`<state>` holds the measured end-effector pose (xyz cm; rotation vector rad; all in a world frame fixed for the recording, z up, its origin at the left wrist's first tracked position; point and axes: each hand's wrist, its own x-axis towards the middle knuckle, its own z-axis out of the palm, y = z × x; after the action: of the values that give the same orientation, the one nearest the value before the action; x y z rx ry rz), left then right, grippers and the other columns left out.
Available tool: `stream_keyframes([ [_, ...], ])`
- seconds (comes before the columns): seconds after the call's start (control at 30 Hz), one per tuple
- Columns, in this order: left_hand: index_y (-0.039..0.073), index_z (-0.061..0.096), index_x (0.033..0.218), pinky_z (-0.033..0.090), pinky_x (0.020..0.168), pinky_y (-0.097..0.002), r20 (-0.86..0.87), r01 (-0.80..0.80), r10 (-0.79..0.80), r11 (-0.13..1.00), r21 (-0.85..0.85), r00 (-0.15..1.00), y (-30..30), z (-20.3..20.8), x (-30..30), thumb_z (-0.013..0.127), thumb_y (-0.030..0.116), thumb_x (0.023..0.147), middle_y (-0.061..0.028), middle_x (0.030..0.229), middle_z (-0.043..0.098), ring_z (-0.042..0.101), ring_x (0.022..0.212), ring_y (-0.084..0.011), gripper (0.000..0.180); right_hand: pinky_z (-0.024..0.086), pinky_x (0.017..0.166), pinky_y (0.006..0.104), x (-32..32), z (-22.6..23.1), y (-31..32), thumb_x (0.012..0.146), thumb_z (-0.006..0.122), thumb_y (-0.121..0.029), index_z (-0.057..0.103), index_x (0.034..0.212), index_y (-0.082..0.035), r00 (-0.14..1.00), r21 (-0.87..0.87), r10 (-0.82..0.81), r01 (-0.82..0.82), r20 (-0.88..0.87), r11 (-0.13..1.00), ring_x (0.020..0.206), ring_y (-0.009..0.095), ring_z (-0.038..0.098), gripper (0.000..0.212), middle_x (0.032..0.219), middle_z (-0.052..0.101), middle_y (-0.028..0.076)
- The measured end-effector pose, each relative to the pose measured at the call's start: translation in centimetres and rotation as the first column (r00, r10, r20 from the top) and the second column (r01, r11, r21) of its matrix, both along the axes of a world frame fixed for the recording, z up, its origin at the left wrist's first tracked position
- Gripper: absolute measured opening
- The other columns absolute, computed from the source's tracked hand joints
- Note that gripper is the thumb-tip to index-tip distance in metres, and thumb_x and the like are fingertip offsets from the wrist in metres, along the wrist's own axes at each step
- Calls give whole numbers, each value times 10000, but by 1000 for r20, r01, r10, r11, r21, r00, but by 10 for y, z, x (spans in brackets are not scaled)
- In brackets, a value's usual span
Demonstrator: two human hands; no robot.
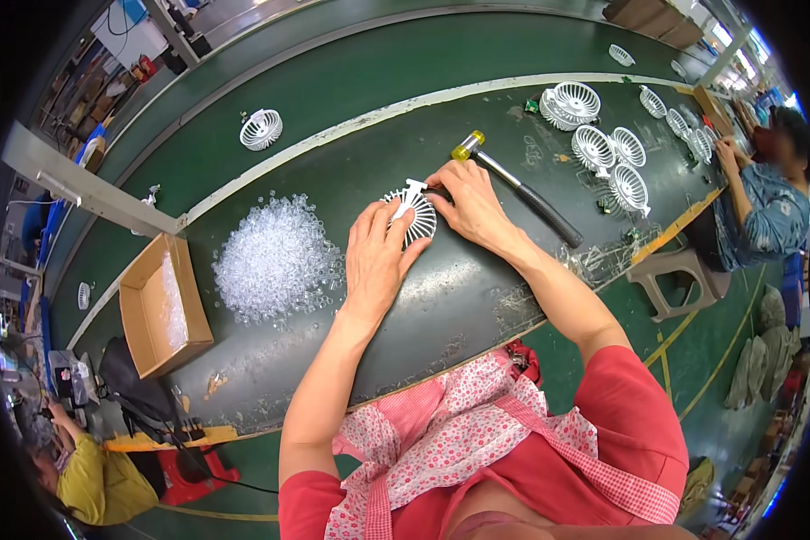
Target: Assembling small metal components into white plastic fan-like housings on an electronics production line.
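A white round finned lamp housing (420,221) with a small white bracket on top lies on the dark green bench in front of me. My left hand (375,261) rests over its left side, fingers and thumb closed round the rim. At its upper right edge, my right hand (471,202) has its fingertips pinched together beside the bracket; a small dark bit shows there, too small to name. Just beyond my right hand lies a mallet (549,216) with a yellow-ended head and black grip. A heap of small clear plastic pieces (277,261) spreads left of my left hand.
A cardboard box (148,355) with clear pieces stands at the left. Several finned housings (592,147) sit at the right; another housing (261,130) is on the green conveyor (351,81). Co-workers (765,198) sit at the right and lower left, near a stool (670,265).
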<state>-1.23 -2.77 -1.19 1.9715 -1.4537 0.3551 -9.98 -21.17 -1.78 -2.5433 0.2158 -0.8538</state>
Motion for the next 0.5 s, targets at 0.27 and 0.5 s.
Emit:
stream_keyframes([
  [0.27,60,660,1180,473,965,-434,3,-22,22,1000,-10,1000,1,2,-3,810,204,770,-99,1262,618,555,1193,-327,459,397,927,427,2,-5,5,847,671,-19,674,925,-5,995,-36,-84,86,48,996,1019,309,555,80,982,618,111],
  [0.5,66,664,1193,495,974,-427,-13,-37,37,999,-11,999,4,-1,-5,802,197,784,-110,1313,608,557,1225,-330,451,423,963,432,-12,11,-10,924,641,-130,662,1097,-8,994,-3,-34,34,-101,999,1118,333,553,213,1113,630,145],
])
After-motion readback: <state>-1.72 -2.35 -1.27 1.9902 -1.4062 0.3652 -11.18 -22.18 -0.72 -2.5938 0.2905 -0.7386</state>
